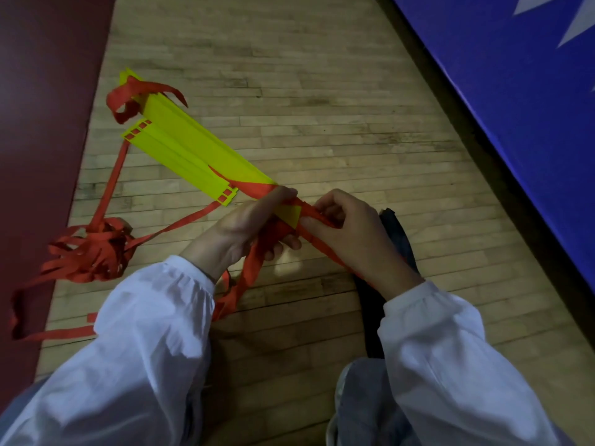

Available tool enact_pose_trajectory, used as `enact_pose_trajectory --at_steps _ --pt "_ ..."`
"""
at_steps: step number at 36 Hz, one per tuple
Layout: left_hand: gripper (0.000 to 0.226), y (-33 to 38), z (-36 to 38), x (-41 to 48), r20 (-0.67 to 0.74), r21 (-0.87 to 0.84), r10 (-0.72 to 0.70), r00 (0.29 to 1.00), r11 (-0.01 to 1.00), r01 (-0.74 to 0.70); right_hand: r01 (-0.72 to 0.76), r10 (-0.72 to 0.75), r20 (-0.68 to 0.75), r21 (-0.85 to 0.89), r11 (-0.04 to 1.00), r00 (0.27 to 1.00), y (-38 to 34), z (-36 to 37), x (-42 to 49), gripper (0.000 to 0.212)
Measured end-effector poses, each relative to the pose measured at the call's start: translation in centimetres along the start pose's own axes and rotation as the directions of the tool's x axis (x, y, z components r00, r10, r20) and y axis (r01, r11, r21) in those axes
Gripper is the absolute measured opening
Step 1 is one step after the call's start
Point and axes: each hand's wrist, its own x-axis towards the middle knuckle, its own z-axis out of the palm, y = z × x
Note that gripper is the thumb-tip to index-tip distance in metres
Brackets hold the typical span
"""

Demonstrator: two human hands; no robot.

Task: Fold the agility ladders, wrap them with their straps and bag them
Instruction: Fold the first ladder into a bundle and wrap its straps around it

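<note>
A stack of yellow ladder rungs point(193, 140) lies across the wooden floor, running from the upper left toward my hands. Its near end is lifted in my left hand point(254, 226), whose fingers curl round the rungs and the red strap point(254, 188) wound over them. My right hand point(347, 226) pinches that same strap just right of the stack's end, and the strap runs on down under my right wrist. More red strap loops round the far end point(128, 94), and a loose tangle of strap point(93, 249) lies at the left.
A dark bag point(396, 239) lies on the floor under my right hand. A dark red mat point(38, 123) covers the left side and a blue padded mat point(515, 107) the right. Bare wooden floor point(306, 107) lies beyond the stack. My knee point(360, 400) is at the bottom.
</note>
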Motion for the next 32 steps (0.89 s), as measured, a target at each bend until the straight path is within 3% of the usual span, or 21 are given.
enact_pose_trajectory --at_steps 6,10,15,26,32 --pt "0.048 0.0 0.1 0.0 -0.006 -0.023 0.049 0.999 0.999 -0.049 -0.129 0.116 0.137 0.095 0.987 0.984 -0.2 -0.9 0.4 0.030" --pt "0.045 0.0 0.5 0.0 -0.009 -0.001 0.118 0.993 0.993 -0.118 -0.253 0.213 0.268 0.125 0.959 0.940 0.0 -1.6 0.4 0.040" --pt "0.039 0.1 0.4 -0.4 -0.004 0.018 0.199 0.980 0.980 -0.199 -0.377 0.233 0.425 0.296 0.878 0.875 0.0 -1.8 0.4 0.053" --pt "0.044 0.8 -0.4 -1.1 0.060 -0.023 0.182 0.981 0.983 -0.181 -0.302 0.216 0.254 0.371 0.878 0.943 -0.4 -2.0 0.6 0.037" --pt "0.076 1.1 -1.2 -1.7 0.117 0.011 0.153 0.981 0.988 -0.155 -0.275 0.231 0.156 0.383 0.882 0.960 -0.4 -2.0 0.8 0.031"
